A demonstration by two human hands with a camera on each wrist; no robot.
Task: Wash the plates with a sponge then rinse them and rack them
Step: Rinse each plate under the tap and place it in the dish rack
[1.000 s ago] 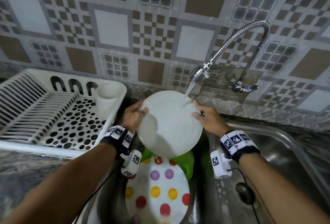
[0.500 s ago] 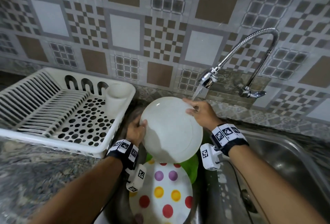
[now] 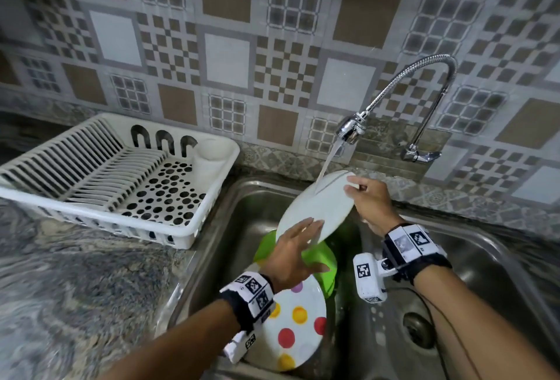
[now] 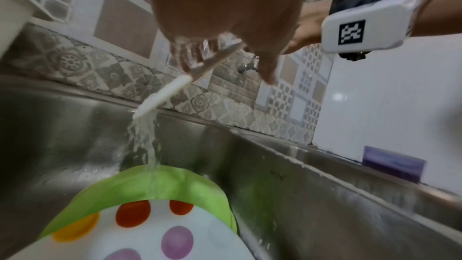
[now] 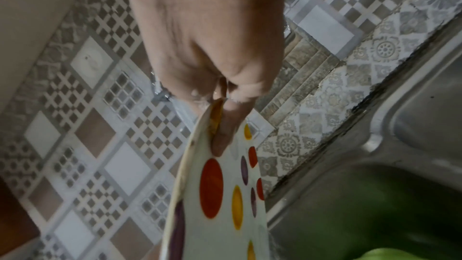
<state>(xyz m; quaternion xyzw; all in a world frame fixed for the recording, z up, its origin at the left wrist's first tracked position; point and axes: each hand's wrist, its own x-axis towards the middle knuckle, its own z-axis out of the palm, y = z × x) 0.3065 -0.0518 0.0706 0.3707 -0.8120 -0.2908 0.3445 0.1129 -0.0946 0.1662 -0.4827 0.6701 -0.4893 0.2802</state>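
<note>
A white plate [image 3: 315,207] with coloured dots on its face [image 5: 220,195] is held tilted under the running tap [image 3: 351,129]. My right hand [image 3: 353,186] pinches its upper rim, with the thumb on the back and fingers [image 5: 222,141] on the dotted face. My left hand [image 3: 303,235] lies with straight, spread fingers against the plate's lower edge. Water runs off the plate's rim [image 4: 162,96] onto a green plate [image 4: 150,181]. A second dotted plate [image 3: 291,328] lies on the green plate in the sink [image 3: 485,273]. No sponge is visible.
A white dish rack [image 3: 121,173] with a cup holder [image 3: 212,149] stands on the stone counter [image 3: 75,288] left of the sink. The drain [image 3: 419,329] is at the right of the basin. A purple block [image 4: 392,163] sits on the far ledge.
My left hand has let go of the plate's left rim and now touches its lower edge with spread fingers. The plate has tipped flatter and shifted right under the stream.
</note>
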